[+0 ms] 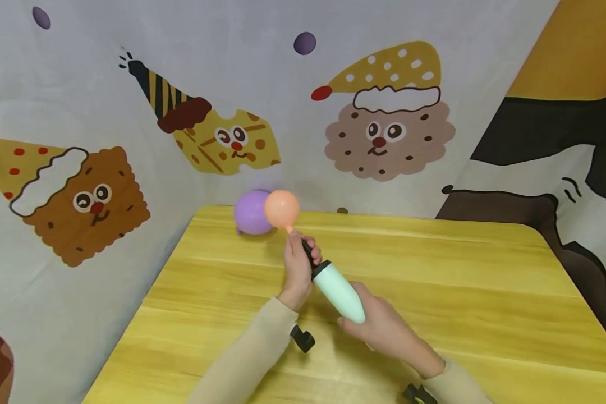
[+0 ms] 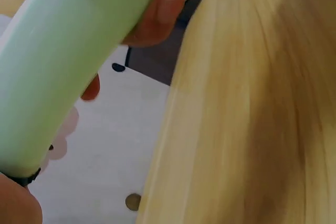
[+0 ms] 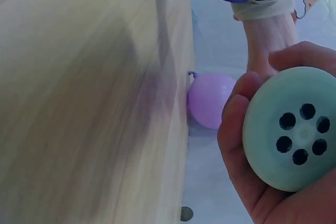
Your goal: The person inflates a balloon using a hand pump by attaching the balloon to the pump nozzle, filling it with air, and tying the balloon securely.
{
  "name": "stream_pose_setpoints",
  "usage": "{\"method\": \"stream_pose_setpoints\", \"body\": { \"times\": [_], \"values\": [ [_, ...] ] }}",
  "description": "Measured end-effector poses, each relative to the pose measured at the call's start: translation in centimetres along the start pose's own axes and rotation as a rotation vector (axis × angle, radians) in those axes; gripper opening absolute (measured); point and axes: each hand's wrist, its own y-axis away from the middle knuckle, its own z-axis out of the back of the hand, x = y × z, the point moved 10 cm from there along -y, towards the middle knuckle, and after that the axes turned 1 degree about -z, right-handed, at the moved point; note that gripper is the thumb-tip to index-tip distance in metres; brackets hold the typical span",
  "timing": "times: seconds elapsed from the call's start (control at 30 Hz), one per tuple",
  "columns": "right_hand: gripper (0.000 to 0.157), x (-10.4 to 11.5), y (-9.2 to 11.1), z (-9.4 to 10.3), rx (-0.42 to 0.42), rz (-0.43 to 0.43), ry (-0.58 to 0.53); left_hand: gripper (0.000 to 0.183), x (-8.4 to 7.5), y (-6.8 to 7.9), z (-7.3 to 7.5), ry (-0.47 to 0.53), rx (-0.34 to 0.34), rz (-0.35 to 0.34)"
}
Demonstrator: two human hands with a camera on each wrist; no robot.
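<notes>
A mint-green hand balloon pump (image 1: 339, 292) with a black front end is held at a slant above the table. My left hand (image 1: 298, 266) grips that black end, where the neck of a small, round, inflated orange balloon (image 1: 282, 209) meets it. My right hand (image 1: 384, 328) is wrapped around the green body near its rear. In the right wrist view the pump's round end (image 3: 294, 129) shows a ring of several holes, with fingers curled about it. The left wrist view has the smooth green barrel (image 2: 63, 66) up close. Exactly how the neck sits on the nozzle is hidden by the left fingers.
A tied purple balloon (image 1: 249, 214) rests at the table's back edge, partly behind the orange one. The yellow wood-grain table (image 1: 459, 292) meets a cloth backdrop (image 1: 293, 134) printed with cartoon biscuits and cheese. Dark wrist mounts (image 1: 303, 339) sit on the sleeves.
</notes>
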Motion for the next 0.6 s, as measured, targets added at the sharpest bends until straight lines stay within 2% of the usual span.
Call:
{"method": "stream_pose_setpoints", "body": {
  "times": [0.1,0.27,0.43,0.6],
  "values": [
    [0.073,-0.1,-0.5,-0.5,0.03,-0.007,-0.02,0.034,0.1,0.1,0.5,-0.026,-0.005,-0.006],
    [0.072,-0.1,-0.7,-1.6,0.083,-0.007,-0.08,0.037,-0.3,-0.6,1.9,-0.062,-0.042,-0.017],
    [0.072,0.1,0.3,-2.3,0.133,0.006,-0.088,0.038,-2.5,-2.3,4.7,-0.01,-0.12,-0.061],
    [0.066,-0.6,1.9,-1.9,0.149,0.018,-0.011,0.035,-4.5,-3.9,8.2,0.057,-0.22,-0.105]
  ]
}}
